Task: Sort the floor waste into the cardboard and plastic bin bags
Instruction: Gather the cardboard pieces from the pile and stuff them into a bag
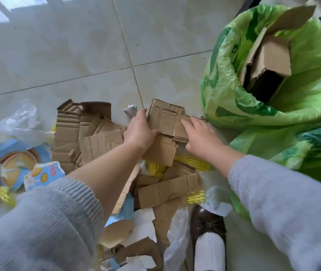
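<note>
**Flattened cardboard gathered beside the green bags**

The left hand (139,132) grips the left edge of a stack of flattened cardboard pieces (165,122), thumb on top and fingers curled under; the right hand (200,135) lies on the stack's right side with fingers straight and spread, pressing rather than pinching; the stack sits on the tiled floor (67,55), just beside the mouth of the green bin bag (312,90) that already holds a brown cardboard box (271,59); a 2nd green bag (285,143) lies below it, its contents not visible.

The stack looks light and stiff but loose; the layers are torn and creased, so they will likely slide on each other if lifted from 1 side only; my judgement is that the best hold is on 2 opposite edges, squeezing the layers together, with the corrugation kept flat so nothing folds and snags the thin bag rim.

More torn cardboard (89,137) lies to the left, well mixed with yellow cord (193,162), clear plastic film (18,122) and blue printed packaging (44,173); the film is soft and slippery and will need pinching apart from the card; much of the sorting seems not yet done; a brown shoe (207,225) stands among the scraps.
</note>
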Motion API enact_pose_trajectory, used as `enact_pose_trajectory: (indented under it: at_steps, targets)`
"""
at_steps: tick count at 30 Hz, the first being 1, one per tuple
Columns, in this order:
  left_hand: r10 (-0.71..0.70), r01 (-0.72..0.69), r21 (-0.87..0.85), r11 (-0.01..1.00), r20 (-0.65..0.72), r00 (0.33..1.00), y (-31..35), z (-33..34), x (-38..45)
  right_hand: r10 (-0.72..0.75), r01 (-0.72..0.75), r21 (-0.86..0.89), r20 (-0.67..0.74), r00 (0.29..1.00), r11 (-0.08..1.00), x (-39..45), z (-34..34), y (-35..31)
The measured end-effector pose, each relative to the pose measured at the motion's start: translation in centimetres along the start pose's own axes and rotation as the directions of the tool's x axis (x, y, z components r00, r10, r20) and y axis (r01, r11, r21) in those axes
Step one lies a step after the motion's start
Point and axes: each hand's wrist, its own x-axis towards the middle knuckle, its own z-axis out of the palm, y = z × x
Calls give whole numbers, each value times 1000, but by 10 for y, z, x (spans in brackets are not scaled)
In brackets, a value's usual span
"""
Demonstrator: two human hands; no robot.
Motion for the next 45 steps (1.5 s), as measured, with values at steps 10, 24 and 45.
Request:
enact_pose_trajectory:
  at_steps: [10, 24, 45]
  targets:
    - [-55, 53, -337, 940, 4, 998, 18, -46, -23, 56, 38, 237, -378, 924, 971, -16, -33, -2]
    - [-306, 86, -544, 835, -327, 894, -84, -148, -86, -264, 286, -33, 299, 917, 958, -93, -27, -41]
    - [-204, 180, -143, 973, -173, 964, -100, -85, -35, -336, 406, -132, 364, 868, 904, -56, 22, -27]
